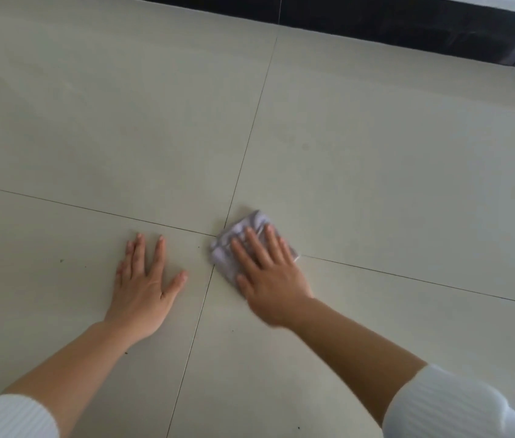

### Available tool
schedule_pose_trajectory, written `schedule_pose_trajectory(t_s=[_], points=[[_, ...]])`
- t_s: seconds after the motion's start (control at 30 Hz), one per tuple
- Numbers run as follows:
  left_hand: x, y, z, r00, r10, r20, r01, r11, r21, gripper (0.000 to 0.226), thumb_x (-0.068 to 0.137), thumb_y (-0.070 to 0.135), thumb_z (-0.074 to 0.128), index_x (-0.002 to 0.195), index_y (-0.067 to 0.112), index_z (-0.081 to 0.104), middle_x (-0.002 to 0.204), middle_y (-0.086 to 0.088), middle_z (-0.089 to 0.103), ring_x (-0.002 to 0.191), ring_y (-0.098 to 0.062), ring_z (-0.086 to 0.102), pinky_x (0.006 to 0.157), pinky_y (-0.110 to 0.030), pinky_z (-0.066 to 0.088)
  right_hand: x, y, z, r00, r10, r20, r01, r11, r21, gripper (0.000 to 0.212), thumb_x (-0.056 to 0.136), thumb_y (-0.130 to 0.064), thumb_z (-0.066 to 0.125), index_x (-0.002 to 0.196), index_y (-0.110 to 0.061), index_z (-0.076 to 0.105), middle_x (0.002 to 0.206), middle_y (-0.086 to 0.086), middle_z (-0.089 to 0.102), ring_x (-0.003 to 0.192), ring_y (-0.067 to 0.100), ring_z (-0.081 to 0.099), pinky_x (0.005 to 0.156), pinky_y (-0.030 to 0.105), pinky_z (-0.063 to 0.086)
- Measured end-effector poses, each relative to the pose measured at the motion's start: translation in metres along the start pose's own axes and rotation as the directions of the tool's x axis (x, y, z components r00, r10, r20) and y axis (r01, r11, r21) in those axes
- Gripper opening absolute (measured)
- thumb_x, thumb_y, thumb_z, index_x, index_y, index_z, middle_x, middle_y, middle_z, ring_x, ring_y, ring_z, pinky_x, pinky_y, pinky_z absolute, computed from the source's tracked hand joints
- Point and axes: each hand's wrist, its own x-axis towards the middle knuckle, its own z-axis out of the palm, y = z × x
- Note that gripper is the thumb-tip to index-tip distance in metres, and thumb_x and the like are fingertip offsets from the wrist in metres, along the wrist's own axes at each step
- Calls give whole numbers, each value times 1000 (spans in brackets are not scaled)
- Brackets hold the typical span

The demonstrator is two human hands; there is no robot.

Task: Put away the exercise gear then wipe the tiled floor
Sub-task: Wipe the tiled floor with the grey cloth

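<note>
The right grip point(269, 276), fingers straight and apart, is pressing a folded grey cloth point(251, 222) onto the tiled floor point(376, 153) where four tile joints cross. The left grip point(145, 279) is resting flat and spread just beside it. Open tiles are stretching toward the dark skirting point(408, 23).

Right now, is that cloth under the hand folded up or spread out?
Folded: the cloth is a small, creased pad, little wider than the right hand pressing flat on it.
</note>
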Motion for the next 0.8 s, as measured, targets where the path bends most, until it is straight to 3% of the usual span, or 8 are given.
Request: schedule_pose_trajectory(t_s=[0.1, 0.23, 0.33, 0.4, 0.47, 0.53, 0.63, 0.8], points=[[1, 0, -1, 1000, 3, -10, -4, 1000, -17, 85, 77, 70, 9, 150, 30, -10, 158, -6, -19, 145, -20, -18, 117, -36, -5, -24, -24, 18, 963, -268, 3, 268, 962, -58, 58, 98, -46, 23, 151, -26, 15, 159, 3, 12, 145, 39, 0, 115, 54, 3], [0, -6, -6, 998, -32, -60, 29, 999, -44, 74, 83, 57, 13, 151, 31, -3, 158, -7, -17, 145, -21, -18, 116, -37, -7, -19, 8, 16, 826, -556, 95, 564, 807, -177, 55, 99, -47, 22, 150, -29, 23, 159, -3, 15, 148, 29, 5, 119, 41, -2], [2, -5, -9, 990, -141, -2, 140, 983, -117, 78, 79, 51, 14, 150, 29, -9, 156, -8, -24, 143, -19, -25, 115, -37, -11, 5, 39, -4, 956, -290, 41, 292, 931, -219, 60, 98, -52, 5, 151, -28, 18, 159, 1, 20, 147, 28, 14, 120, 39, 4], [4, -2, -7, 986, -165, 22, 167, 978, -121, 79, 77, 49, 13, 149, 29, -14, 155, -7, -27, 142, -18, -28, 114, -37, -14, 23, 58, -17, 997, -56, -59, 43, 980, -193, 66, 91, -55, -16, 151, -29, -6, 161, 0, -2, 148, 25, -3, 118, 38, -3], [5, -1, -6, 985, -171, 15, 172, 977, -128, 77, 81, 49, 15, 149, 29, -15, 155, -7, -28, 141, -18, -29, 114, -37, -14, 43, 65, -30, 990, 138, -23, -140, 982, -124, 58, 95, -52, -9, 147, -30, -22, 158, -2, -24, 145, 22, -23, 117, 37, -11], [6, -3, -6, 984, -177, 20, 178, 975, -130, 73, 85, 47, 17, 148, 30, -16, 155, -5, -29, 141, -17, -30, 114, -38, -14, 60, 54, -38, 966, 256, 22, -255, 966, -29, 57, 100, -47, 3, 148, -28, -22, 156, -2, -28, 143, 24, -28, 116, 38, -13], [6, -3, -6, 981, -186, 51, 192, 971, -144, 78, 78, 48, 15, 147, 33, -19, 154, -3, -31, 139, -15, -32, 113, -37, -16, 66, 18, -33, 976, 208, 56, -211, 976, 50, 58, 101, -45, 8, 149, -28, -19, 156, 1, -28, 141, 32, -30, 114, 40, -19], [10, -8, -10, 983, -179, 50, 185, 953, -241, 60, 98, 45, 27, 146, 42, -9, 156, 1, -25, 141, -12, -28, 114, -36, -13, 37, -37, -3, 975, -223, 6, 223, 975, -22, 64, 91, -49, 3, 153, -30, 0, 156, 0, -16, 138, 36, -28, 113, 46, -20]])
